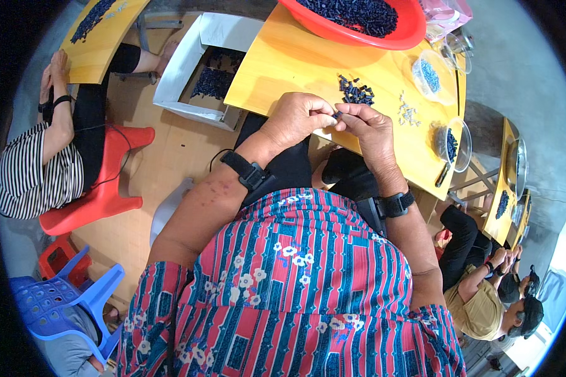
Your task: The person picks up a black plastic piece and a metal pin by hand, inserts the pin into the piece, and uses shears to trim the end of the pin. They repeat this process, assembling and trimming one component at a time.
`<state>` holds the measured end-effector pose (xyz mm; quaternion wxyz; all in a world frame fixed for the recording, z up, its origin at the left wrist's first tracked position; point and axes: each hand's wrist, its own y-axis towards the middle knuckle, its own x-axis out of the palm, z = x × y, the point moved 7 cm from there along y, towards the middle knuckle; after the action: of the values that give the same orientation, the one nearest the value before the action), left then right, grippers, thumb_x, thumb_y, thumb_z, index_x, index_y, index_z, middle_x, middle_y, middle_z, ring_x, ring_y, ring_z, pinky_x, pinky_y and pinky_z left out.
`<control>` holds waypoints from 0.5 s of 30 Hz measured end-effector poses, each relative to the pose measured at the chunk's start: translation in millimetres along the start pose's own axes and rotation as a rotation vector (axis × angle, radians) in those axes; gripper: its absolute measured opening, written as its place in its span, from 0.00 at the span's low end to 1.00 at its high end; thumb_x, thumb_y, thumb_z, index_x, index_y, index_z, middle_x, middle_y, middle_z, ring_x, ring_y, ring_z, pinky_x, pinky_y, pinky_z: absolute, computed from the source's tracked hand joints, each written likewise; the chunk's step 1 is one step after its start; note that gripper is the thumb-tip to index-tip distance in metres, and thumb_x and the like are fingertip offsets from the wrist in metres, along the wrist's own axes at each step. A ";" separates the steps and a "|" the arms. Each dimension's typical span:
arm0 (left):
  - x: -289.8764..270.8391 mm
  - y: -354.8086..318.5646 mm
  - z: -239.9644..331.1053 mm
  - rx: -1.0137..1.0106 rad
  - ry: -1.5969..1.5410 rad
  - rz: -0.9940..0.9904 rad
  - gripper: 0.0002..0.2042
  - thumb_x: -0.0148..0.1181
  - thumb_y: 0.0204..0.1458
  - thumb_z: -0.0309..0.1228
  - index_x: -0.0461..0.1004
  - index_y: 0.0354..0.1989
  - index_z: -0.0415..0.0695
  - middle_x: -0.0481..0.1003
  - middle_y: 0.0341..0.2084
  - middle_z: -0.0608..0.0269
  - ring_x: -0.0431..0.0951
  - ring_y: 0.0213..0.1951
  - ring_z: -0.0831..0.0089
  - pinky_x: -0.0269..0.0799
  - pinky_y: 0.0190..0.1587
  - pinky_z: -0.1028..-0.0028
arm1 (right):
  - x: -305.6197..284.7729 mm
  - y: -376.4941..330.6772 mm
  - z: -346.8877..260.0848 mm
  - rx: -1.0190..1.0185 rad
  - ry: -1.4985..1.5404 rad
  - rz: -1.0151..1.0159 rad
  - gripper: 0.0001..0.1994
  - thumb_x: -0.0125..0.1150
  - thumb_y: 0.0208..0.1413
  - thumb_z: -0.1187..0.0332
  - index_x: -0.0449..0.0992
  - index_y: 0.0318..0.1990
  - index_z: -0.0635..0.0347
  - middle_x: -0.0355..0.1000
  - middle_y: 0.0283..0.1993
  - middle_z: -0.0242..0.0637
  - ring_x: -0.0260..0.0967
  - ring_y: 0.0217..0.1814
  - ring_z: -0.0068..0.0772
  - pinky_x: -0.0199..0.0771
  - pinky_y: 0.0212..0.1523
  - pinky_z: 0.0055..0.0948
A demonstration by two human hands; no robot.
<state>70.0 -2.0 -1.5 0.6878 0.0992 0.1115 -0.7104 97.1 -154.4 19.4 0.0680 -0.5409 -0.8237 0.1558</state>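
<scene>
My left hand [300, 117] and my right hand [369, 131] meet over the near edge of the yellow table [283, 56]. Both are closed in a pinch, fingertips together on a small dark blue piece [338, 115]; its exact shape is mostly covered by my fingers. Just beyond them lies a loose pile of short dark blue cylindrical pieces [356, 93]. To the right of that pile, small clear or whitish pieces [408, 111] are scattered on the tabletop.
A red basin [415, 31] of dark pieces stands at the far edge. On the right are a tub of light blue bits [429, 76], a clear cup of dark pieces [451, 144] and a dark-handled tool [443, 174]. A white box [176, 75] sits left; other people work at neighbouring tables.
</scene>
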 end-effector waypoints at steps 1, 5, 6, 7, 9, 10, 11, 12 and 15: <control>0.1 0.3 -1.3 -0.018 -0.006 -0.001 0.06 0.66 0.51 0.26 0.82 0.35 0.39 0.82 0.28 0.62 0.80 0.32 0.78 0.76 0.38 0.77 | 0.3 -0.5 -0.9 -0.015 -0.008 0.003 0.11 0.58 0.59 0.78 0.78 0.48 0.69 0.77 0.32 0.35 0.74 0.37 0.23 0.73 0.48 0.22; -2.0 2.4 -7.3 -0.015 -0.065 0.004 0.06 0.66 0.50 0.26 0.81 0.34 0.36 0.82 0.28 0.61 0.79 0.32 0.79 0.76 0.38 0.77 | 1.8 2.5 -0.5 -0.053 -0.007 0.001 0.11 0.57 0.59 0.78 0.78 0.48 0.69 0.77 0.32 0.34 0.74 0.37 0.23 0.73 0.48 0.22; -2.2 2.6 -6.4 -0.014 -0.065 0.004 0.06 0.66 0.50 0.26 0.81 0.34 0.36 0.82 0.28 0.61 0.79 0.32 0.79 0.76 0.38 0.77 | 1.6 2.2 -0.9 -0.054 -0.007 0.002 0.11 0.57 0.59 0.78 0.78 0.48 0.69 0.77 0.32 0.34 0.74 0.37 0.23 0.73 0.48 0.22; -1.6 2.6 -6.2 -0.021 -0.064 -0.009 0.06 0.65 0.51 0.25 0.81 0.34 0.35 0.82 0.28 0.61 0.80 0.32 0.79 0.76 0.38 0.78 | 2.2 1.8 -1.2 -0.049 0.000 0.000 0.11 0.57 0.59 0.77 0.78 0.48 0.69 0.77 0.32 0.34 0.74 0.37 0.22 0.73 0.47 0.22; -0.4 3.1 -7.9 -0.027 -0.064 -0.023 0.06 0.65 0.52 0.24 0.81 0.35 0.35 0.82 0.29 0.60 0.80 0.33 0.79 0.76 0.39 0.78 | 1.7 2.2 0.4 -0.044 0.007 -0.002 0.11 0.57 0.60 0.77 0.78 0.48 0.69 0.77 0.32 0.34 0.74 0.36 0.22 0.74 0.47 0.22; 1.6 4.2 -10.1 -0.032 -0.111 -0.044 0.05 0.64 0.52 0.23 0.80 0.35 0.34 0.82 0.29 0.60 0.81 0.34 0.78 0.76 0.39 0.78 | 0.9 4.1 2.6 -0.053 0.046 -0.005 0.10 0.60 0.59 0.76 0.79 0.47 0.69 0.78 0.33 0.35 0.75 0.35 0.23 0.76 0.42 0.22; 3.5 4.8 -12.3 -0.037 -0.158 -0.065 0.05 0.63 0.53 0.23 0.80 0.35 0.33 0.82 0.30 0.60 0.81 0.35 0.78 0.77 0.40 0.78 | 0.4 5.3 3.7 -0.063 0.086 -0.008 0.10 0.62 0.58 0.75 0.79 0.45 0.68 0.79 0.33 0.36 0.76 0.34 0.23 0.78 0.38 0.22; 3.3 5.0 -11.8 -0.039 -0.159 -0.067 0.05 0.63 0.53 0.23 0.80 0.35 0.33 0.82 0.30 0.60 0.81 0.35 0.78 0.77 0.40 0.78 | 0.8 5.7 3.7 -0.061 0.087 -0.007 0.10 0.62 0.58 0.75 0.79 0.45 0.68 0.79 0.33 0.36 0.76 0.34 0.23 0.78 0.38 0.22; 3.9 4.7 -10.4 -0.045 -0.204 -0.096 0.05 0.62 0.54 0.22 0.80 0.35 0.33 0.82 0.31 0.59 0.81 0.37 0.77 0.77 0.41 0.78 | 1.6 6.3 1.1 -0.078 0.068 0.008 0.09 0.62 0.58 0.74 0.79 0.45 0.69 0.78 0.32 0.37 0.76 0.33 0.23 0.78 0.36 0.22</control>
<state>74.4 -2.8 -12.7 0.6628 0.0054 0.0617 -0.7462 101.6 -150.8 16.1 0.0743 -0.5516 -0.8241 0.1051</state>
